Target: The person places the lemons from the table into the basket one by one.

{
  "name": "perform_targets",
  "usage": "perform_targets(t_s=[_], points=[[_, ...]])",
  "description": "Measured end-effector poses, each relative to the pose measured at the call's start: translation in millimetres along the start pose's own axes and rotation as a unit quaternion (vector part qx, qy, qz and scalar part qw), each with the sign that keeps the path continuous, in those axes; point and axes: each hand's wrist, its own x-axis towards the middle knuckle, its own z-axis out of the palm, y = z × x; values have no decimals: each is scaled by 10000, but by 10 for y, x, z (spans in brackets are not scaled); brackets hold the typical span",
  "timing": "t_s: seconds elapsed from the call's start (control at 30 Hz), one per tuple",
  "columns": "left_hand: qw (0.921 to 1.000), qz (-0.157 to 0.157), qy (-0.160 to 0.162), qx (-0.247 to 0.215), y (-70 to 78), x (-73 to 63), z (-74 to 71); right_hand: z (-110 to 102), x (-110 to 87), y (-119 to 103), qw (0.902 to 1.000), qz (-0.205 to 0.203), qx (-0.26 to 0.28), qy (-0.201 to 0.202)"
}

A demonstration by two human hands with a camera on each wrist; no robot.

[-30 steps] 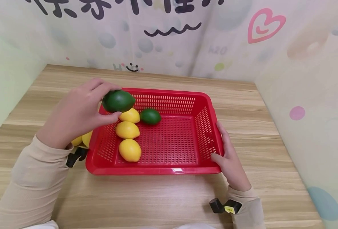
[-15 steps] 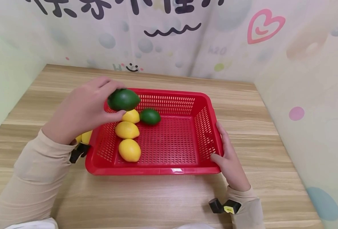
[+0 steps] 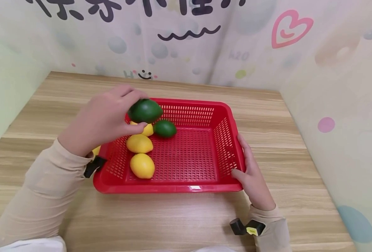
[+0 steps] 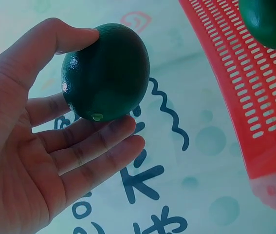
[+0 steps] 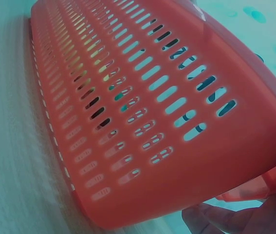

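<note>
My left hand [image 3: 102,117] holds a dark green lime [image 3: 145,111] between thumb and fingers, above the back left part of a red plastic basket [image 3: 173,189]. In the left wrist view, the thumb presses the top of the lime and the fingertips support it from beneath. Inside the basket, three yellow lemons [image 3: 140,144] form a row along the left side, the rearmost partly hidden by my thumb. Another lime [image 3: 165,128] lies beside that rear lemon. My right hand [image 3: 254,182] grips the basket's right rim, thumb over the inner side; its fingers [image 5: 235,219] show in the right wrist view.
Outside the basket's left wall, a bit of yellow fruit [image 3: 96,150] shows behind my left wrist. The wooden table [image 3: 161,220] meets a printed wall [image 3: 186,59] at the back, with side walls left and right.
My left hand has moved to the right with the lime, further over the basket, covering more of the rear lemon. The right hand and the basket stay in place.
</note>
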Motion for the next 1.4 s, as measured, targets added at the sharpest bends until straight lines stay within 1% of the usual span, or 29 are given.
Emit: perform_targets(t_s=[0.17, 0.4, 0.77, 1.0, 1.27, 1.4], points=[[9998, -10, -179, -58, 12, 44, 34, 2, -3, 0, 10000, -3, 17, -4], [9985, -72, -531, -50, 8, 104, 85, 2, -2, 3, 10000, -10, 45, -11], [9978, -94, -663, -6, -4, 181, 116, 9, -6, -7, 10000, 32, 30, 0], [9978, 30, -653, 64, -37, 237, 132, 7, -8, -11, 10000, 34, 41, 5], [9969, 69, -780, 100, -62, 313, 150, 10, -8, -11, 10000, 71, 1, 18], [9958, -3, -900, 139, -56, 345, 148, 10, -12, -9, 10000, 90, -16, 25]])
